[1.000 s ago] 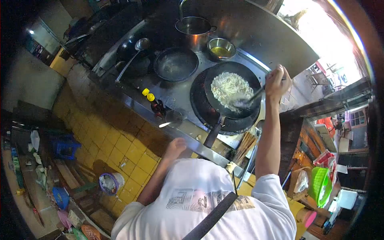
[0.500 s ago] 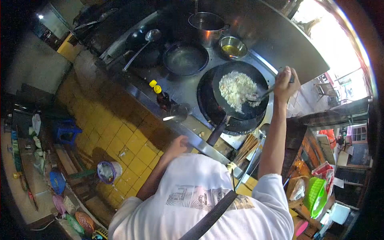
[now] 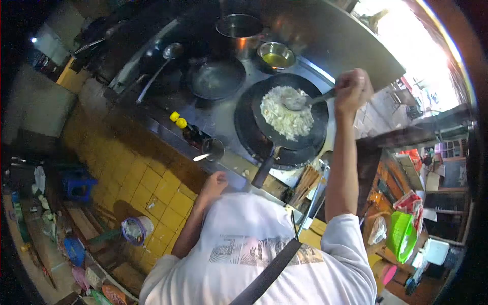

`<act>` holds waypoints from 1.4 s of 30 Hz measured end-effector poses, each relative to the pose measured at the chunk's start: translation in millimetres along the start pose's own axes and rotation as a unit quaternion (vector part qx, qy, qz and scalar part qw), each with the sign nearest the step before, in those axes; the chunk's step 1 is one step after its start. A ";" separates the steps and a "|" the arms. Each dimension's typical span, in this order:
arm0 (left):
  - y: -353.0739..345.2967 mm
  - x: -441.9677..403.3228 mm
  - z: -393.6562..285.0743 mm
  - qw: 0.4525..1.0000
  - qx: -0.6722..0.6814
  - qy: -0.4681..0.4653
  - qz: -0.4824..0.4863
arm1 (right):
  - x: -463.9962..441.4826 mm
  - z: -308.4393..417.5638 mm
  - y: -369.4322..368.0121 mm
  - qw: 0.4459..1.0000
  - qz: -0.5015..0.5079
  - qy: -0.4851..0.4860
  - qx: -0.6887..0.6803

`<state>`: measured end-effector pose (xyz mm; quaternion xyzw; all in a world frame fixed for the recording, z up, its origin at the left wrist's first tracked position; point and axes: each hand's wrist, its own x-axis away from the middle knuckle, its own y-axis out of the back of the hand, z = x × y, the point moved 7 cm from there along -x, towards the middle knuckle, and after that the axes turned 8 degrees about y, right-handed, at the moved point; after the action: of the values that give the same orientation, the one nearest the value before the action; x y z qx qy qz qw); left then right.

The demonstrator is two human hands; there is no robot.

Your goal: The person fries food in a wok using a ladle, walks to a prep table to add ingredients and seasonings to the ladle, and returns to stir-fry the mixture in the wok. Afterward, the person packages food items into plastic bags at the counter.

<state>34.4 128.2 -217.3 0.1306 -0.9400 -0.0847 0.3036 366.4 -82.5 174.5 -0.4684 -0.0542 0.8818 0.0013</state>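
My right hand (image 3: 353, 91) is closed around the handle of a spatula (image 3: 294, 99), whose rounded head is in white rice (image 3: 287, 119). The rice lies in a dark frying pan (image 3: 317, 124) set over a larger dark round pan on the stove. The pan's black handle (image 3: 263, 173) points toward my body, with neither hand on it. My left hand (image 3: 214, 186) is by the front edge of the counter, left of that handle. Its fingers are loosely curled and partly hidden, and nothing shows in them.
A bowl of yellowish liquid (image 3: 276, 57), a tall pot (image 3: 239, 26), another dark pan (image 3: 217, 79) and a ladle (image 3: 160, 71) are at the back. Yellow-capped bottles (image 3: 190, 131) stand beside a cup (image 3: 215, 149) near the front edge. Wooden sticks (image 3: 306, 183) lie right of the handle.
My right hand has moved the spatula up and left, from the rice's lower right edge to its upper part. The rice has shifted. My left hand has moved slightly left in view, as the whole view shifted.
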 end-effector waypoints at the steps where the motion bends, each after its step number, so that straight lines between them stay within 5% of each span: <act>1: -1.8 -3.1 1.4 1.000 0.000 -0.010 -0.002 | 20.0 -18.4 2.9 0.997 0.026 0.062 0.045; 2: -2.3 -5.5 1.7 1.000 -0.005 -0.023 -0.002 | 33.3 -24.2 8.2 0.987 0.048 0.124 0.093; 5: -16.1 -5.7 -10.5 0.996 -0.074 -0.045 0.030 | 6.7 -15.4 -0.5 0.995 0.064 -0.078 0.027; 10: -26.7 -5.1 -8.6 0.992 -0.079 -0.049 0.081 | 38.8 12.6 0.9 0.982 0.018 0.107 0.155; 12: -33.4 -15.0 -5.0 0.994 0.005 -0.020 0.104 | 28.7 -22.1 1.5 0.989 0.090 -0.035 0.113; 17: -17.7 5.2 -12.7 0.994 -0.058 -0.085 0.046 | 42.7 -1.6 11.1 0.990 0.018 0.006 0.143; 21: -3.9 16.1 1.8 0.997 -0.082 0.003 0.011 | 20.1 13.7 4.1 0.983 0.043 -0.067 0.166; 24: 7.7 28.2 0.2 0.999 -0.036 0.003 0.011 | 36.8 32.1 7.4 0.982 0.018 0.020 0.188; 28: 16.0 30.7 23.5 0.999 -0.004 -0.007 -0.033 | 38.0 8.3 9.0 0.998 0.026 -0.054 0.037; 29: 14.4 36.9 20.6 0.999 0.043 -0.010 -0.024 | 27.3 28.4 9.5 0.991 0.022 0.030 0.127; 30: 14.9 37.5 23.0 0.999 0.039 -0.010 -0.028 | 22.0 31.2 10.2 0.996 -0.007 -0.027 0.086; 35: 11.3 70.4 27.5 0.997 0.026 0.062 -0.036 | 4.4 45.2 29.6 0.999 -0.025 -0.006 -0.042; 38: 4.8 78.9 37.5 0.996 0.030 0.085 -0.025 | 36.7 -18.5 26.6 0.997 -0.066 -0.040 -0.017; 40: 2.9 74.2 35.6 0.998 0.022 0.061 -0.027 | 13.6 4.4 21.7 0.998 -0.029 0.009 0.058; 42: 5.1 78.6 34.6 0.997 0.029 0.058 -0.036 | 3.8 23.6 16.0 0.999 -0.032 -0.011 -0.011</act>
<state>-48.6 112.4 -200.7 0.1773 -0.9175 -0.0608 0.3509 345.6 -100.4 182.9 -0.4569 -0.0788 0.8857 0.0235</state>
